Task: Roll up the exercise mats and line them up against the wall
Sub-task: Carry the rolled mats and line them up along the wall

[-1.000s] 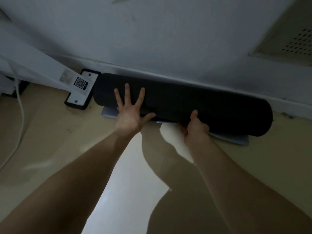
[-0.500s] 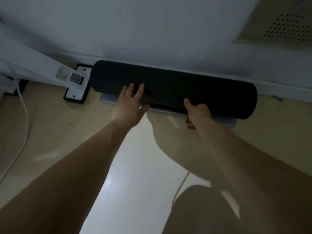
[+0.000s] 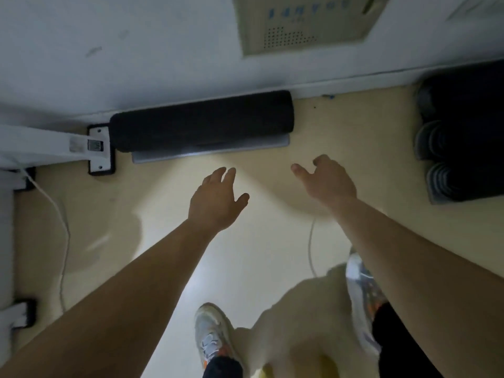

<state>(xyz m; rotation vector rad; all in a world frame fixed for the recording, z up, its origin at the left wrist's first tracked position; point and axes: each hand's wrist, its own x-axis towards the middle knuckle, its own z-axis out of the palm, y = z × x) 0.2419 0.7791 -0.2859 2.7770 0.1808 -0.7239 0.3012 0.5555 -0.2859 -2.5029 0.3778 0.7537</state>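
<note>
- Head view, looking down at the floor by the wall; a dark rolled mat lies lengthwise along the skirting, touching it as far as can be told; its left end is just beside the black-and-white foot of a white frame.
- A thin grey flap, apparently the mat's outer end, lies flat on the floor under the front of the roll; it is not tucked in.
- Left hand: above the floor, apart from the mat; fingers straight and loosely spread, holding nothing.
- Right hand: likewise clear of the mat; fingers loosely curled, thumb out, holding nothing.
- Further rolled mats are stacked at the right, end-on to the camera, well apart from the first.
- Handling, as a judgement: the roll looks like soft foam, light for its bulk, textured rather than slippery, not fragile; with the flap free it may spring open; it is best taken with both hands spread over the top, one toward each end, or pushed with flat palms so that it rolls over the flap toward the wall.
</note>
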